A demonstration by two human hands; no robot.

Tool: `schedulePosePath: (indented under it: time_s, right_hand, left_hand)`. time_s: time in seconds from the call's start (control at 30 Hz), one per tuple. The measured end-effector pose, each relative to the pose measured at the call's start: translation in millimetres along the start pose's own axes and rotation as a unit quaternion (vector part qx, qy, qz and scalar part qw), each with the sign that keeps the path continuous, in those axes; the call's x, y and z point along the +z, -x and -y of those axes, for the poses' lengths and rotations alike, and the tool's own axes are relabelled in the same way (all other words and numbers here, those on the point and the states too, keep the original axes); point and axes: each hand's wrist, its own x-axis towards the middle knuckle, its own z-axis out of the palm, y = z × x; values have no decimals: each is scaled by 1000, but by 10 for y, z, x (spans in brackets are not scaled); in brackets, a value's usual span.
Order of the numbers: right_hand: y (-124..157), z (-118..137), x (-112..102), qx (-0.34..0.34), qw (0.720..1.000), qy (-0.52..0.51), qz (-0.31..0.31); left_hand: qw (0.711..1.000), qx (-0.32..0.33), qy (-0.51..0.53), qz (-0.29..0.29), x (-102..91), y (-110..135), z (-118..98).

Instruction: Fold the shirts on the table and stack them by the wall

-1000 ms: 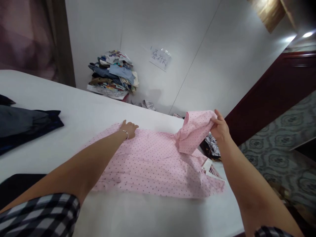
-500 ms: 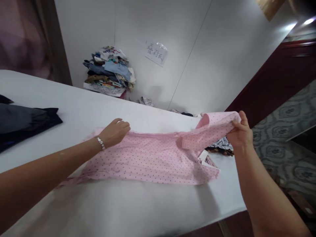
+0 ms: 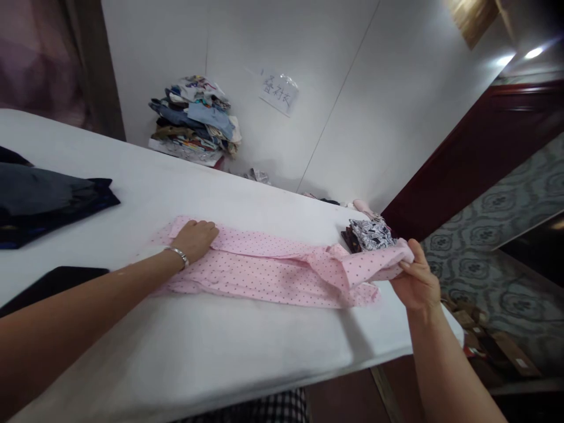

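Note:
A pink shirt with dark dots (image 3: 268, 278) lies stretched across the white table, with its far long edge turned over onto itself as a strip. My left hand (image 3: 195, 239), a silver bracelet at its wrist, is closed on this folded edge towards the left end; its fingertips are partly hidden. At the other end, my right hand (image 3: 418, 276) pinches the end of a sleeve between thumb and fingers and holds it raised above the table. The sleeve slants down from there to the body of the shirt.
Dark folded garments (image 3: 48, 197) lie at the table's left, with a black flat item (image 3: 53, 285) nearer me. Behind the right hand sits a black-and-white patterned cloth (image 3: 372, 235). A tall clothes pile (image 3: 194, 120) stands beyond the far edge, below a wall sign (image 3: 279, 93).
My right hand has lowered the sleeve and brought it nearer me. My left hand has closed on the shirt, whose far edge is now folded over. The view has shifted slightly.

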Motion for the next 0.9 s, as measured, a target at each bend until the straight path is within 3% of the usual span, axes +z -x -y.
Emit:
schedulePosePath:
  time_s: [0.17, 0.33, 0.43, 0.5, 0.57, 0.63, 0.73, 0.83, 0.9]
  right_hand:
    - [121, -60, -14, 15, 999, 28, 20]
    - [106, -99, -78, 25, 999, 39, 22]
    - [24, -48, 16, 8, 999, 40, 30]
    - [-29, 11, 173, -4, 998, 34, 49]
    - [-64, 66, 399, 7, 993, 43, 106]
    - [-78, 96, 671, 46, 976, 74, 202]
    - [-60, 73, 1085, 126, 912, 126, 369]
    - [3, -15, 1384, 151, 847, 153, 486]
    - [59, -90, 1460, 123, 839, 167, 502]
  left_hand:
    - [993, -59, 72, 66, 2, 50, -5]
    - [986, -69, 100, 111, -80, 171, 47]
    - [975, -95, 149, 136, -219, 209, 19]
    - [963, -98, 221, 122, -379, 211, -109]
    - [943, -69, 316, 82, -581, 200, -337]
    - [908, -20, 415, 49, -789, 179, -631]
    - [842, 66, 534, 32, -1012, 130, -1078]
    - [796, 143, 585, 55, -1057, 95, -1411]
    - [789, 159, 586, 93, -1013, 102, -1544]
